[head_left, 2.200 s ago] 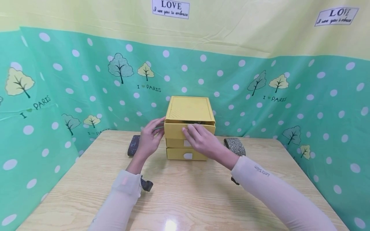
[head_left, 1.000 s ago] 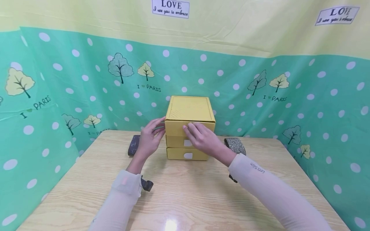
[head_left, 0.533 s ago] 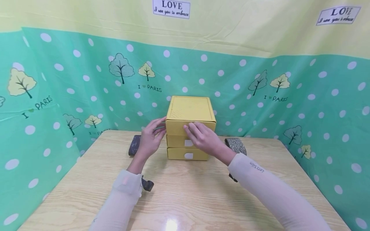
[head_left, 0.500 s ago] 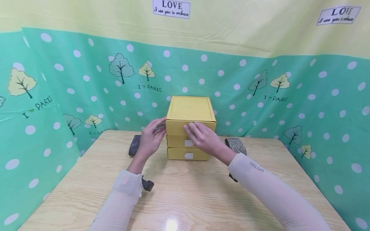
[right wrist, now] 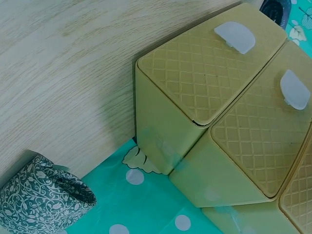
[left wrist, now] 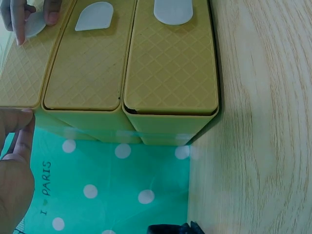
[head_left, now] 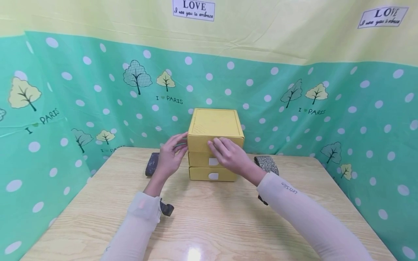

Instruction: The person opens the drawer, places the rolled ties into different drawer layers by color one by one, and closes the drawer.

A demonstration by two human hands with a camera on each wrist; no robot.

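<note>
A white sign (head_left: 193, 9) on the yellow band of the backdrop (head_left: 261, 32) above my drawers reads "LOVE", with a smaller line under it, "I see you to embrace". A second white sign (head_left: 382, 17) toward the upper right corner carries the same words (tilted, the small line hard to make out). On the green dotted cloth (head_left: 248, 90), "I PARIS" with a small heart stands beneath the printed trees (head_left: 168, 98), and again to the right (head_left: 310, 111) and left (head_left: 42, 119). My right sleeve (head_left: 289, 187) bears small print, "Let's Slim". My left wrist view shows "I PARIS" sideways on the cloth (left wrist: 46, 187).
</note>
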